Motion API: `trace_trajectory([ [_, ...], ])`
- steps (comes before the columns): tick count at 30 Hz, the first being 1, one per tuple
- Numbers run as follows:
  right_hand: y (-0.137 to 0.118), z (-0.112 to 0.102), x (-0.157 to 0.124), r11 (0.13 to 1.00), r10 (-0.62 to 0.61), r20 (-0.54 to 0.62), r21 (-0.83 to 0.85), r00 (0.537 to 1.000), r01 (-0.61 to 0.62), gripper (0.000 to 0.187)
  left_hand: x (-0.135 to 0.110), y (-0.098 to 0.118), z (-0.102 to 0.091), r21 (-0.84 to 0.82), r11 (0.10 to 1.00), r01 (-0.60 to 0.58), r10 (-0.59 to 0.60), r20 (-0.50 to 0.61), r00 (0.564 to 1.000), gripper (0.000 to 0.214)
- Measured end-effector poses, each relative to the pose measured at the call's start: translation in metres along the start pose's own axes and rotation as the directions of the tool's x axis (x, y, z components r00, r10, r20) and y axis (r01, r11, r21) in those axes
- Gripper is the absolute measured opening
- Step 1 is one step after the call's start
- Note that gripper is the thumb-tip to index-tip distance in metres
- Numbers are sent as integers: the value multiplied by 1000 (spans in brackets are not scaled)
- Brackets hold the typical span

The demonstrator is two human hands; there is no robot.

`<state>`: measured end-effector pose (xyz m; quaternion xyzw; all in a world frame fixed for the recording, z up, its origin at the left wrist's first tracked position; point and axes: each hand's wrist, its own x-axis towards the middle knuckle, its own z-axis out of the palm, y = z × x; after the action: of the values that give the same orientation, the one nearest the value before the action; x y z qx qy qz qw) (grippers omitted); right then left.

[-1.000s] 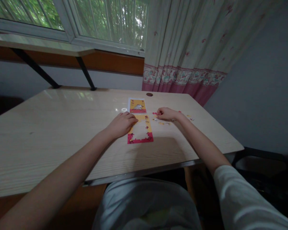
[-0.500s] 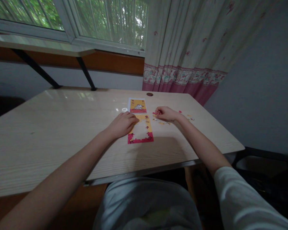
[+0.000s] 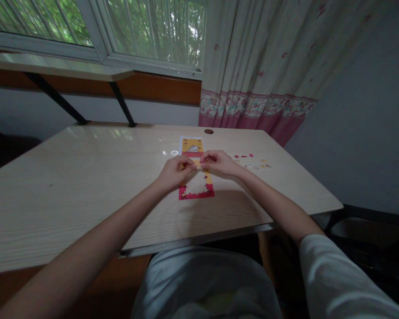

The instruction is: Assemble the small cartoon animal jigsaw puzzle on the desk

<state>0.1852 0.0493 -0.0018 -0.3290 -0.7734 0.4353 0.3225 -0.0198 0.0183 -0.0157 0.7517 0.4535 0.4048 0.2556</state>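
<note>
While the puzzle border lies beneath both hands' fingers, they're pinched together; contents unclear

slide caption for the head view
Left hand and right hand close together over a jigsaw border, loose pieces at right.

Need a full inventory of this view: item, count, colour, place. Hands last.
puzzle frame: 1, yellow and pink-red, on table under the hands
picture sheet: 1, yellow and red with white edge, beyond puzzle frame
loose pieces: several, too small to count, red/yellow/white, right side of table
table: 1, pale wood, centre
round hole: 1, brown, table's far edge
shelf: 1, pale, upper left
supports: 2, black, under shelf
window: 1, grey-framed, behind
curtain: 1, cream and pink, right of window
wall: grey, right
sleeve: 1, light grey, lower right
left hand: 1, bare, at puzzle frame
right hand: 1, bare, fingers near left hand's
</note>
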Motion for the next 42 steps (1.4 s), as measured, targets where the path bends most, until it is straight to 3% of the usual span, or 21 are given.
trace_trajectory([
  [5,10,-2,0,995,-68,-117,-82,991,58,21,3,-4,2,-103,994,34,-40,-58,997,14],
  [9,16,1,0,984,-31,-123,-179,992,8,21,3,-6,1,57,998,5,-3,-48,999,12],
  [13,11,3,-6,926,-53,-29,-375,998,39,20,3,-7,-2,233,970,-69,67,17,998,10],
  [18,4,-1,-10,827,-87,148,-541,985,154,20,3,-8,-3,282,954,-107,95,54,994,13],
  [21,5,-1,-8,786,-100,243,-575,965,227,19,3,-8,-2,292,951,-105,92,58,994,14],
  [25,8,3,-7,821,-94,244,-529,965,214,14,2,-7,-2,280,956,-93,82,53,995,14],
  [29,8,7,-9,922,-6,159,-381,987,67,14,1,-4,-2,226,974,-34,26,36,999,16],
  [32,7,10,-10,931,-77,54,-353,996,91,13,1,-3,-2,139,989,57,-66,54,996,17],
  [37,3,13,-9,829,-267,-116,-534,957,167,19,3,-6,1,-119,977,175,-166,79,983,20],
  [42,-3,16,-10,693,-362,5,-667,932,273,19,4,-10,5,-283,933,220,-210,64,976,18],
])
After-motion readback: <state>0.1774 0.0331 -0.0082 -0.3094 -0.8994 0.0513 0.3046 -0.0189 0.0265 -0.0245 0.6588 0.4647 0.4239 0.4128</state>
